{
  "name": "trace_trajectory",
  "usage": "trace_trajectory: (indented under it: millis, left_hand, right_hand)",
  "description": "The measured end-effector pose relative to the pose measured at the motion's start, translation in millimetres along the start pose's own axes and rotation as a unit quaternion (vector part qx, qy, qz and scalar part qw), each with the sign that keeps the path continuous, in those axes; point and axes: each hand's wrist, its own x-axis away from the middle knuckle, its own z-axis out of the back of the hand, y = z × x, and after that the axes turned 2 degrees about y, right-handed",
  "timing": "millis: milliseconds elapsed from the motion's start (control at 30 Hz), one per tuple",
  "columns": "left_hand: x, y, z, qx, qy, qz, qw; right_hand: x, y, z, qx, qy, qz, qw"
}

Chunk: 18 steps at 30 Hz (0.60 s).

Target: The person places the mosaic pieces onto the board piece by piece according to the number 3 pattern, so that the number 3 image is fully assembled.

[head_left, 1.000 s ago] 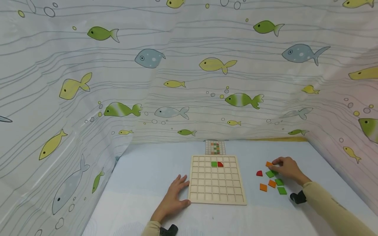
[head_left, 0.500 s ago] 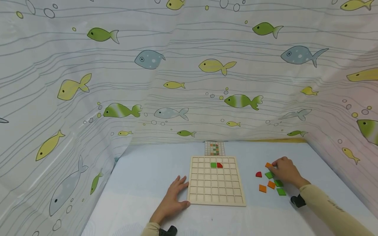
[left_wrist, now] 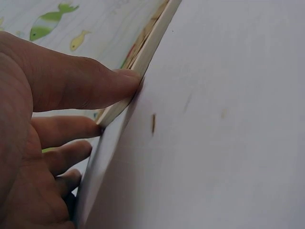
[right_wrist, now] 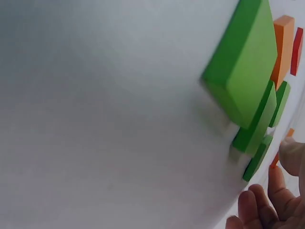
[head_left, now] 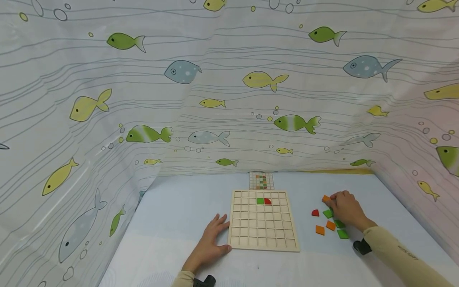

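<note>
A wooden grid board lies on the table, with a green square tile and a red quarter-round tile side by side in its second row. At the board's near left corner rests my left hand, fingers spread; its thumb touches the board's edge. My right hand is over the loose tiles and pinches an orange square tile between thumb and finger. Around it lie green tiles, orange tiles and a red quarter-round tile. Part of the green ones is hidden under the hand.
Behind the board lies a small printed pattern card with coloured squares on a grid. A fish-print curtain encloses the back and sides of the table. Each wrist carries a black camera.
The right hand's fingers have closed in on the orange tile, which has tilted and shifted slightly. My left hand stays at the board's edge.
</note>
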Motion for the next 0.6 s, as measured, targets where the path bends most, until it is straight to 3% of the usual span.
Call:
trace_trajectory:
  millis: [267,600]
  left_hand:
    - [0.1,-0.3,-0.3,0.002,0.0,-0.001,1.0]
    - [0.5,2.0,0.2,0.0,0.0,0.006,1.0]
  right_hand:
    - [-3.0,-13,-5,0.004,0.025,0.019,0.9995]
    - [-7.8,-37,-7,0.001,0.014,0.024,0.9996]
